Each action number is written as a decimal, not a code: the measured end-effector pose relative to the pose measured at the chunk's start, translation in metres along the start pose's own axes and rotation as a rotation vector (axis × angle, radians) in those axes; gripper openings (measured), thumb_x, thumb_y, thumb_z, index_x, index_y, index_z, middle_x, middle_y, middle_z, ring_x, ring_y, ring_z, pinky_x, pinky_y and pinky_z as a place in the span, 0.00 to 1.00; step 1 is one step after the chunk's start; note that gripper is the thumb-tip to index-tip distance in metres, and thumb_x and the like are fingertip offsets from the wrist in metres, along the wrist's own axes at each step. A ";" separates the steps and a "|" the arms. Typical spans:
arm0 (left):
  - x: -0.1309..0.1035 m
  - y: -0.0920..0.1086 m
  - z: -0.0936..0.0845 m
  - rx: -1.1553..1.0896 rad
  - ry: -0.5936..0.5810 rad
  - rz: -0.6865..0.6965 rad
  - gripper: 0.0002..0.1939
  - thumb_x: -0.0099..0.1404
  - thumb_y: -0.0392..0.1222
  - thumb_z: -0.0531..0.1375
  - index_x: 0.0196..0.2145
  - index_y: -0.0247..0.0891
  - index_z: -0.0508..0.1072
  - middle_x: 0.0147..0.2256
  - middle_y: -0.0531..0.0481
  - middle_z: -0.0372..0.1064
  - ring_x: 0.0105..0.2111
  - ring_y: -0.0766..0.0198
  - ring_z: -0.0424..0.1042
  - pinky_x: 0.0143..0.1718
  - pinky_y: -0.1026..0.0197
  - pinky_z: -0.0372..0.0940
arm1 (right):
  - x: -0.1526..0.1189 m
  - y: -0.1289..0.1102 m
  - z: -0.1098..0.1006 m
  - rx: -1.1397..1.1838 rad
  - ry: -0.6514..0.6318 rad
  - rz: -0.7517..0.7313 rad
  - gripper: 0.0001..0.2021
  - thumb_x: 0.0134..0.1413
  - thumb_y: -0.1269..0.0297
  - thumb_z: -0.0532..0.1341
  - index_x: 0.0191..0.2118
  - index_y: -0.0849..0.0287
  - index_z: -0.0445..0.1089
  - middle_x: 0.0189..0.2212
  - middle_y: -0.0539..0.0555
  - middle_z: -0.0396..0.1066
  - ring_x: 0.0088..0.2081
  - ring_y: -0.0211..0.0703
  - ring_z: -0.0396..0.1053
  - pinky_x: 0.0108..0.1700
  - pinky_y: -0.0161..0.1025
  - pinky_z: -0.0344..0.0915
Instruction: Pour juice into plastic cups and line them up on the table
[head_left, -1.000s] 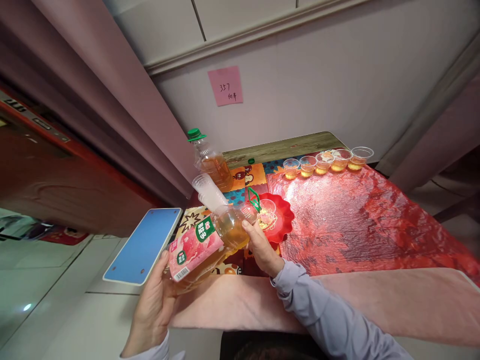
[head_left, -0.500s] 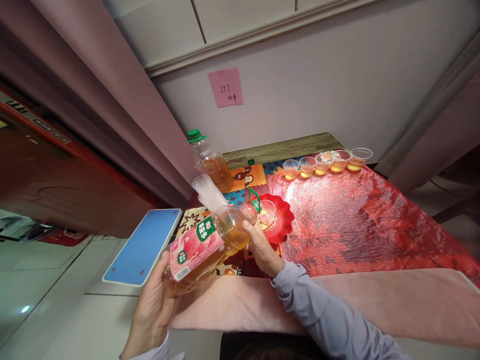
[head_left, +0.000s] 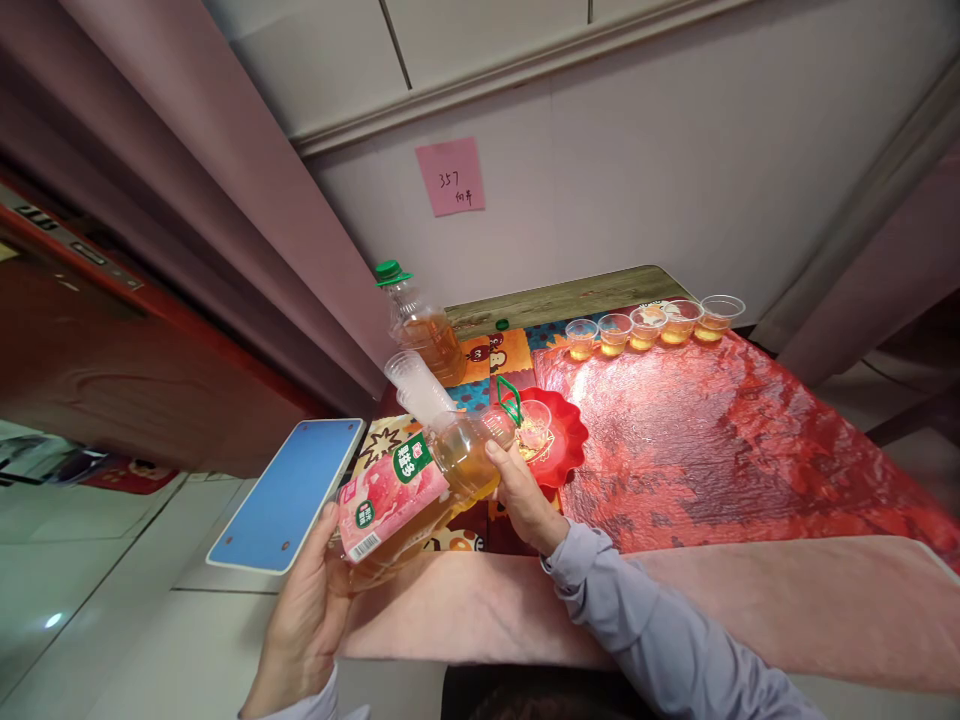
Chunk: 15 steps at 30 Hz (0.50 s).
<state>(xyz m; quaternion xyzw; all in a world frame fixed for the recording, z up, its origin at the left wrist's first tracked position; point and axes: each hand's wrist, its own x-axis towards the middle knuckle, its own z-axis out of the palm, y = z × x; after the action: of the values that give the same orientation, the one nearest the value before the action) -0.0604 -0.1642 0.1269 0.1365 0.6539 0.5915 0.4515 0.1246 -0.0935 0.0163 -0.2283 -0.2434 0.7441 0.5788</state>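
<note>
Grip: left hand (head_left: 304, 590) cupping base end, right hand (head_left: 529, 500) around neck of juice bottle (head_left: 394, 495) | bottle tilted, left of red dish (head_left: 574, 455), neck toward it | likely heavy, sloshing; thin walls may flex | support base, steer neck

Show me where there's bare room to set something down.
The broad red sheet: bowl at left, filled cups behind, pink cloth in front. The blue panel beside the left hand also looks bare. It's crowded around the tilted bottle: right hand, bowl, stacked cups, capped bottle.
</note>
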 end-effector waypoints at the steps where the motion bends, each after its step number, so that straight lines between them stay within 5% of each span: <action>1: 0.000 0.000 0.000 0.001 -0.001 -0.004 0.20 0.77 0.35 0.56 0.63 0.36 0.77 0.43 0.43 0.86 0.41 0.50 0.86 0.45 0.50 0.82 | 0.000 0.000 0.000 0.000 -0.002 0.001 0.34 0.63 0.44 0.68 0.69 0.50 0.65 0.63 0.56 0.78 0.66 0.59 0.74 0.67 0.61 0.72; 15: -0.001 0.001 0.000 0.010 -0.031 0.018 0.21 0.77 0.36 0.56 0.64 0.35 0.76 0.49 0.40 0.85 0.48 0.48 0.85 0.49 0.49 0.80 | 0.001 0.002 -0.003 -0.001 -0.003 0.009 0.35 0.63 0.43 0.68 0.69 0.51 0.63 0.65 0.56 0.76 0.65 0.58 0.74 0.65 0.58 0.74</action>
<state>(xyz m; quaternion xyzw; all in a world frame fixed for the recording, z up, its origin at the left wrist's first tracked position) -0.0600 -0.1644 0.1281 0.1535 0.6484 0.5902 0.4557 0.1241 -0.0923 0.0126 -0.2285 -0.2437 0.7470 0.5748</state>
